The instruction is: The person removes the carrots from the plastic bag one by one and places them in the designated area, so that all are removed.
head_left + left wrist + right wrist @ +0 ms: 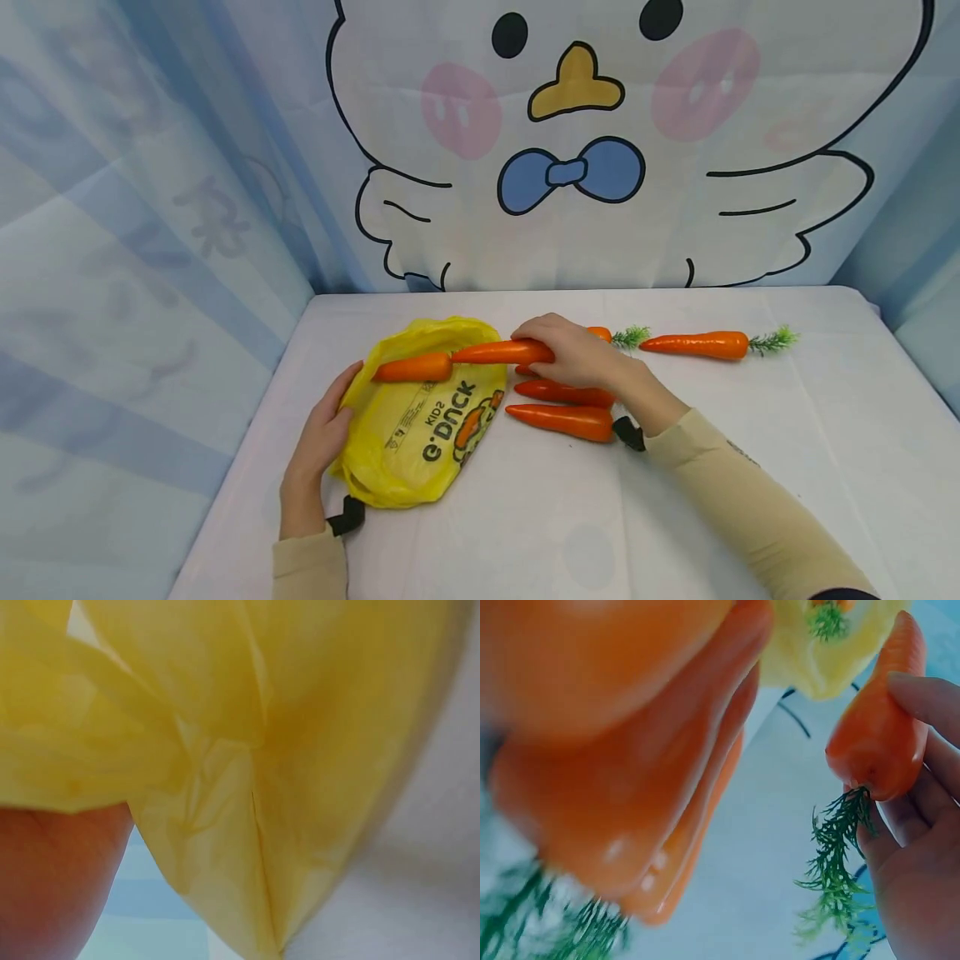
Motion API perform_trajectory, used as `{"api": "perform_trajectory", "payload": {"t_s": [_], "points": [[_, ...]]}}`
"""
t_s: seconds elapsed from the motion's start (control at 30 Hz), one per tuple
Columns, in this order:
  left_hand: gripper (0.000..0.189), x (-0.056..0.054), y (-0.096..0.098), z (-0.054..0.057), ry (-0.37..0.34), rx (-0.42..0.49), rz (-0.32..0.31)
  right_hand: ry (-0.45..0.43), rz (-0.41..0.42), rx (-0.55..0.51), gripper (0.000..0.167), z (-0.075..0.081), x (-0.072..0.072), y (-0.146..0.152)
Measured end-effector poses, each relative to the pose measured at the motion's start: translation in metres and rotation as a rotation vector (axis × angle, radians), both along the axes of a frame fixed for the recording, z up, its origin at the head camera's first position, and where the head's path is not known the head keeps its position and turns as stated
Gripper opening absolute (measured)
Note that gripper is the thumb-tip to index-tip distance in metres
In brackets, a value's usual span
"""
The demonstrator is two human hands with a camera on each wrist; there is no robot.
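My left hand (pixel 318 437) grips the left edge of a yellow plastic bag (pixel 397 467) printed with "G.DUCK KIDS". Yellow plastic (pixel 315 750) fills much of the left wrist view, with part of the hand at lower left. An orange carrot (pixel 412 368) lies at the bag's open mouth. My right hand (pixel 577 354) holds another carrot (pixel 498 352) by its thick end, the tip pointing left over the bag. In the right wrist view, green leaves (pixel 836 862) hang from the held carrot (pixel 885 735), with thumb and fingers around it.
Several carrots lie right of the bag, partly under my right arm, including a near one (pixel 562 421) and one above it (pixel 564 392). Another carrot (pixel 693 344) with a green top lies farther right. A patterned curtain (pixel 570 242) stands behind the white table (pixel 525 533).
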State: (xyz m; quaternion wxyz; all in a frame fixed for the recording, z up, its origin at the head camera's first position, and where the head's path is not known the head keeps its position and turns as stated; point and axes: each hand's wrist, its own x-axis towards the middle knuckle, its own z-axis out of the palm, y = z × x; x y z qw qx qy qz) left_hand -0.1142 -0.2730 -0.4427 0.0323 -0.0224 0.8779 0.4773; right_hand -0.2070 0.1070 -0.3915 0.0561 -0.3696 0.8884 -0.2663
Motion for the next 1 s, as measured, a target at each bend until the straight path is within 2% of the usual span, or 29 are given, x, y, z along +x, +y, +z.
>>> {"api": "perform_trajectory", "payload": {"t_s": [0.33,0.6,1.0], "points": [[0.066,0.001,0.000,0.001,-0.018,-0.004,0.012,-0.001,-0.075,0.008,0.043,0.001,0.003,0.052],[0.065,-0.001,0.000,0.002,-0.032,-0.006,0.014,0.024,-0.107,-0.025,0.043,0.000,0.005,0.092],[0.066,0.001,-0.001,0.001,-0.034,-0.011,0.021,0.042,-0.174,-0.038,0.043,-0.002,0.016,0.135]]}}
